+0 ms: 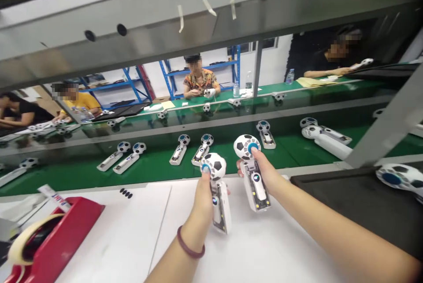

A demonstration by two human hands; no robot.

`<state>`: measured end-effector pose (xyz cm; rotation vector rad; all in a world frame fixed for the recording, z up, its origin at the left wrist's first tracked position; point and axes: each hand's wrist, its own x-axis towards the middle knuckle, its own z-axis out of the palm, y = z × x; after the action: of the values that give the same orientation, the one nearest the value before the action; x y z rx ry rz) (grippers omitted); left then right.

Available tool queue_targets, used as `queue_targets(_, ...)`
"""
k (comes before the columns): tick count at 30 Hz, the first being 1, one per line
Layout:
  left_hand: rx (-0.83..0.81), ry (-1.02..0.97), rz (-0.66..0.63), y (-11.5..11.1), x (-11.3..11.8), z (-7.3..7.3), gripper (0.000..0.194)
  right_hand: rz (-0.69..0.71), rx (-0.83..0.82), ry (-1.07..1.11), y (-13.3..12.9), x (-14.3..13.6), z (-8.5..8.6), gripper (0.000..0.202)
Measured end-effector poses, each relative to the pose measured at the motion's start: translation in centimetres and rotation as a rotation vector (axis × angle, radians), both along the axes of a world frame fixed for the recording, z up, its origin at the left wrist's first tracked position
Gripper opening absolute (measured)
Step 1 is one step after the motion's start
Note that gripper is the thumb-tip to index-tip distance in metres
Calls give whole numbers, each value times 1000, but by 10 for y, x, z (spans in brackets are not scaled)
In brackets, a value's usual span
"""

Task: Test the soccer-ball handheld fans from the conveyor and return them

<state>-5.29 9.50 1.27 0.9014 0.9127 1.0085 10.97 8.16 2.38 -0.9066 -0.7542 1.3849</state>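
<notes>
My left hand [201, 201] is closed around a white handheld fan [218, 167] with a soccer-ball head, its thumb on the blue disc at the head's left. My right hand [265, 169] grips a second soccer-ball handheld fan [243, 147], thumb against its blue disc. Both fans are held upright, slightly tilted, above the white worktop [132, 230]. Their handles have open fronts, showing inner parts and a small lit display on each. The fingers behind the handles are mostly hidden.
Several similar fans [180, 150] lie on the green conveyor belt [148, 173]. A red tape dispenser [72, 230] stands at left, near small black ovals [126, 193]. At right, a black tray [346, 199] holds another fan [398, 176]. Co-workers [201, 80] sit across the line, beneath a metal beam [148, 23].
</notes>
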Motion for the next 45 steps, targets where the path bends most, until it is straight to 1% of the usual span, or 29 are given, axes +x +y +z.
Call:
queue_targets(2, 99, 70, 34, -8, -9, -11, 67, 63, 142, -19, -10, 3, -7, 51)
queue_targets(4, 218, 116, 54, -12, -17, -22, 65, 97, 258, -125, -22, 7, -16, 55)
queue_targets(5, 266, 127, 47, -13, -20, -29, 64, 100, 285, -200, -28, 10, -21, 58)
queue_targets(6, 295, 134, 17, -14, -23, -35, 64, 108, 285, -277, -34, 12, -27, 60)
queue_targets(8, 295, 135, -100, -15, -27, -46, 62, 145, 205, -412, -45, 14, -38, 59)
queue_targets(10, 217, 122, -236, -16, -28, -54, 57, 200, 101, -484, -51, 13, -47, 53)
queue_targets(11, 164, 103, -275, -16, -28, -55, 53, 209, 59, -486, -52, 11, -51, 50)
queue_targets(13, 66, 32, -286, -16, -26, -54, 45, 186, -2, -395, -52, 6, -56, 49)
queue_targets(15, 7, -55, -270, -16, -25, -50, 42, 165, -71, -228, -50, 0, -59, 48)
queue_targets(17, -10, -111, -286, -15, -25, -45, 44, 170, -118, -82, -49, -5, -60, 49)
queue_targets(19, -13, -118, -320, -15, -26, -42, 49, 178, -116, -10, -49, -7, -60, 53)
queue_targets(24, -53, -42, -352, -15, -27, -39, 52, 200, -119, 32, -50, -6, -61, 57)
queue_targets(29, -50, -10, -354, -15, -26, -38, 56, 205, -115, 37, -49, -6, -62, 58)
queue_targets(31, -37, -10, -365, -15, -27, -38, 55, 206, -108, 20, -49, -6, -60, 60)
queue_targets(36, 0, -3, -389, -14, -27, -40, 49, 218, -90, -5, -47, -5, -60, 55)
queue_targets(41, 52, -42, -427, -13, -27, -45, 55, 231, -55, 37, -46, -4, -66, 50)
queue_targets(45, 26, -30, -420, -13, -28, -45, 54, 261, -7, 41, -46, -4, -68, 50)
